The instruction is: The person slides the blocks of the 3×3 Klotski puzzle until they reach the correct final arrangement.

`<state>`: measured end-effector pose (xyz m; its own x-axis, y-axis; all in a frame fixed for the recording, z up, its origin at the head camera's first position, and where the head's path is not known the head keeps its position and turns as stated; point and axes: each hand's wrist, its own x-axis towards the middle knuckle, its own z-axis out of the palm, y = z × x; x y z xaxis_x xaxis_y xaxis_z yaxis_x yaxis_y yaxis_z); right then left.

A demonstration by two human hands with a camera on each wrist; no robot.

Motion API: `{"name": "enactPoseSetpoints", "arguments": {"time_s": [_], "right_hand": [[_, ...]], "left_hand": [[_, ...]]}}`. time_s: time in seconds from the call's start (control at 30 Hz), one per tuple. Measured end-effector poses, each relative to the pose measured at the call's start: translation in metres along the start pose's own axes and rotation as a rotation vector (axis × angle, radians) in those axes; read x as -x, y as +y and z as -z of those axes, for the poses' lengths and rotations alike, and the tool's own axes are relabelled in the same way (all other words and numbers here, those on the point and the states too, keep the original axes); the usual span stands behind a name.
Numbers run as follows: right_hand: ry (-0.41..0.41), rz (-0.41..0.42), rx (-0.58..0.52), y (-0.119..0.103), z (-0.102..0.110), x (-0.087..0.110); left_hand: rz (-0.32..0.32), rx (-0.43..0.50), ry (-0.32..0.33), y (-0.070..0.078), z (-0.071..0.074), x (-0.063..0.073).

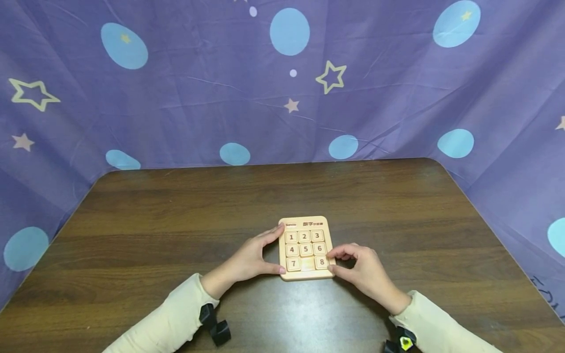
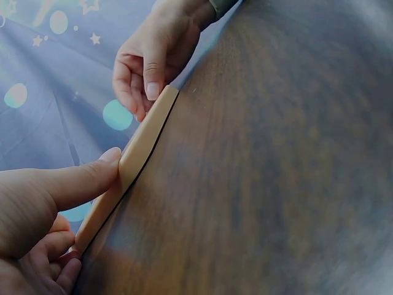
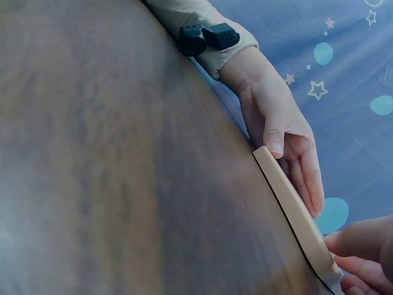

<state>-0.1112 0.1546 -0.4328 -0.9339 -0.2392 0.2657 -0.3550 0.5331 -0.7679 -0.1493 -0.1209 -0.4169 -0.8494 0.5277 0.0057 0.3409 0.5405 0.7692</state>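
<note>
A pale wooden number slide puzzle [image 1: 306,274] lies flat on the table in the head view. Its tiles read 1 to 7 in order, then a gap in the bottom middle, with the 8 tile [image 1: 321,262] at bottom right. My left hand [image 1: 251,257] holds the board's left side, thumb at the lower corner and fingers at the upper one. At the lower right edge, beside the 8 tile, my right hand [image 1: 364,269] grips the frame with thumb and bent forefinger. Both wrist views show only the board's side [image 2: 138,150], its tiles hidden.
The puzzle rests on a dark wood table [image 1: 176,215] with rounded far corners. Behind and at both sides hangs a purple curtain [image 1: 185,98] with blue spots and stars. Black devices are strapped to both sleeves [image 1: 172,314].
</note>
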Motion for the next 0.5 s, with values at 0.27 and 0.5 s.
{"name": "enactPoseSetpoints", "arguments": {"time_s": [0.27, 0.5], "right_hand": [[-0.026, 0.017, 0.004, -0.0023, 0.0025, -0.0030], [-0.035, 0.011, 0.004, -0.0022, 0.0019, -0.0051]], "left_hand": [[-0.005, -0.008, 0.000, 0.0002, 0.0005, 0.0000], [-0.003, -0.015, 0.002, 0.0011, 0.0012, 0.0001]]}}
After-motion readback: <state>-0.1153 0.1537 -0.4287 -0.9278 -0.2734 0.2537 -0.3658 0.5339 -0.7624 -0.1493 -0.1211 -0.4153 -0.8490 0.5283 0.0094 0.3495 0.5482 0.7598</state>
